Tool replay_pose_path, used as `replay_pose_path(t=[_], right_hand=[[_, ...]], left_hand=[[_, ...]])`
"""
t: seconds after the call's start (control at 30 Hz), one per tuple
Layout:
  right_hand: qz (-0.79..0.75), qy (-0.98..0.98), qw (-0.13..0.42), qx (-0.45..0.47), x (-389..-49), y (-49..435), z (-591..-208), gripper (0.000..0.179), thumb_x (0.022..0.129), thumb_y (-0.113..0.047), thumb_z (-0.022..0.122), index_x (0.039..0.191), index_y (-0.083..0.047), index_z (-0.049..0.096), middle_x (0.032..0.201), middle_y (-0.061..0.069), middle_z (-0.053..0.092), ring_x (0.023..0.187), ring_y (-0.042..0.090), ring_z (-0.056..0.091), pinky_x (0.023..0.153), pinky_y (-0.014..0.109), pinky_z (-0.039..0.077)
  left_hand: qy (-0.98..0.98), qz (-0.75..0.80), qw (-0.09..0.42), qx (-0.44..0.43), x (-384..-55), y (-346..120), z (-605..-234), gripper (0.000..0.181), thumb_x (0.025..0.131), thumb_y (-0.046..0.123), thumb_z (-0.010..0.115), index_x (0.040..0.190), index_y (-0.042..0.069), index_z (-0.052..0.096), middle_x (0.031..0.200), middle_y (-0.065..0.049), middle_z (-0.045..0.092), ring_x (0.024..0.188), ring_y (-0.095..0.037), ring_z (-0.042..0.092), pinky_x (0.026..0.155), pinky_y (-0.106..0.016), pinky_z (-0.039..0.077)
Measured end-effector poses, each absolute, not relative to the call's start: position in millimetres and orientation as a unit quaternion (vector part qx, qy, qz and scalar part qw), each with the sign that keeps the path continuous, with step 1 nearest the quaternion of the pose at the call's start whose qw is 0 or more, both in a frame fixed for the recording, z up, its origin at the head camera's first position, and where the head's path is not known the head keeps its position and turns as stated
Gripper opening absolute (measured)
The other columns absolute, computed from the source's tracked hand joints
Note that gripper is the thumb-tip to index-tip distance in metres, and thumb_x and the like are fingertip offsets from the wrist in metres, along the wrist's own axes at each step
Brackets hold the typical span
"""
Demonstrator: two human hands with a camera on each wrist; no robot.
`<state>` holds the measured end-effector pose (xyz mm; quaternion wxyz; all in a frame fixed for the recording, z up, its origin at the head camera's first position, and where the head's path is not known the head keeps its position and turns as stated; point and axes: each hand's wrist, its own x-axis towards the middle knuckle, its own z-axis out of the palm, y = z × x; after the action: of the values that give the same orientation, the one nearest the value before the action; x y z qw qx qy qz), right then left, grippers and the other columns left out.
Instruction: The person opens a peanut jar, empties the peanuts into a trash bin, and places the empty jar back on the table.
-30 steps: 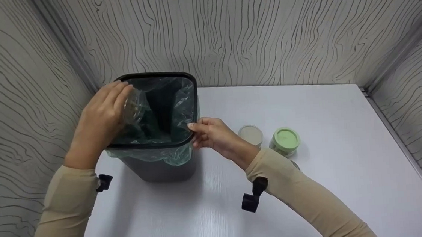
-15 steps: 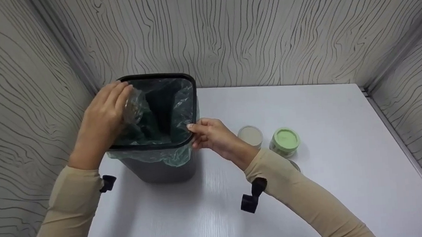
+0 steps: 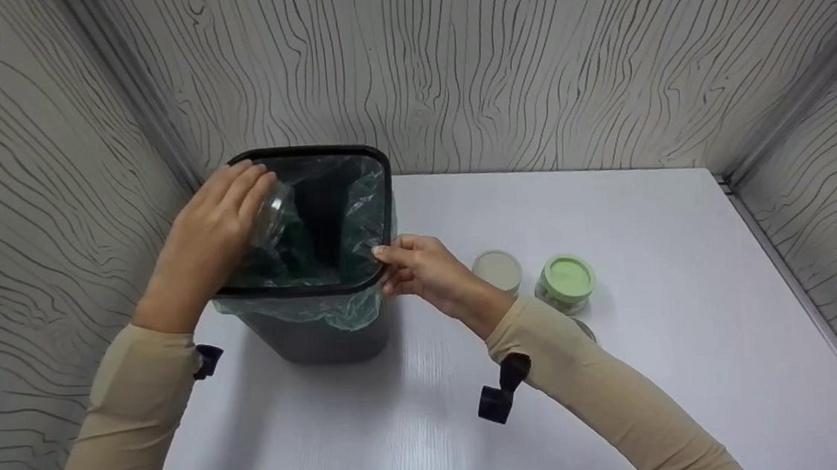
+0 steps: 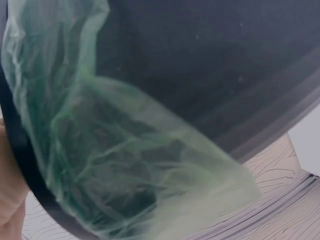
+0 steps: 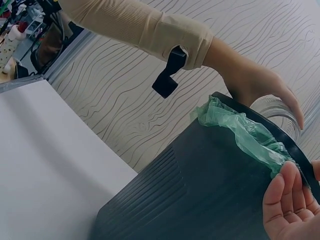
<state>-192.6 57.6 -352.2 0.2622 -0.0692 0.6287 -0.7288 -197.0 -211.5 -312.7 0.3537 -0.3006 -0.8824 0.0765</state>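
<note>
Gripping a tilted jar (image 3: 272, 220), the left hand (image 3: 206, 240) has the bin (image 3: 315, 344) gaping beneath its fingers; the right hand (image 3: 425, 268) pinches bag (image 3: 354, 315) and rim (image 3: 303, 292). If the left grip slackens, the jar could drop in.

The white table top (image 3: 693, 303) provides a flat, faintly glossy support surface. A dark bin (image 3: 322, 340) stands on its left portion; to the bin's right, a grey-lidded container (image 3: 497, 268) and a green-lidded jar (image 3: 566, 283) stand near each other but apart. A third item (image 3: 585, 328), largely concealed by the right sleeve (image 3: 602, 385), shows a curved edge beside the jar
</note>
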Motion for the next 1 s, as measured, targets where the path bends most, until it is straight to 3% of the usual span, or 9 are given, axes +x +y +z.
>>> replay_pose_path(t=[0.73, 1.0], right_hand=[[-0.733, 0.624, 0.262, -0.061, -192.9, 57.9, -353.6, 0.022, 0.097, -0.014, 0.05, 0.075, -0.014, 0.052, 0.065, -0.005, 0.06, 0.057, 0.006, 0.057, 0.06, 0.02, 0.053], [-0.726, 0.632, 0.263, -0.06, -193.2, 57.3, -352.2, 0.021, 0.098, -0.015, 0.05, 0.077, -0.013, 0.052, 0.067, -0.005, 0.06, 0.057, 0.007, 0.057, 0.062, 0.021, 0.053]], left_hand=[[-0.873, 0.168, 0.332, -0.316, -195.6, -208.1, -309.9, 0.056, 0.079, -0.017, 0.062, 0.132, -0.004, 0.053, 0.132, -0.019, 0.059, 0.128, -0.031, 0.054, 0.114, -0.04, 0.042], [-0.887, 0.181, 0.3, -0.301, -193.2, -207.1, -308.1, 0.063, 0.077, -0.018, 0.064, 0.136, -0.002, 0.049, 0.137, -0.018, 0.055, 0.131, -0.031, 0.051, 0.117, -0.038, 0.039]])
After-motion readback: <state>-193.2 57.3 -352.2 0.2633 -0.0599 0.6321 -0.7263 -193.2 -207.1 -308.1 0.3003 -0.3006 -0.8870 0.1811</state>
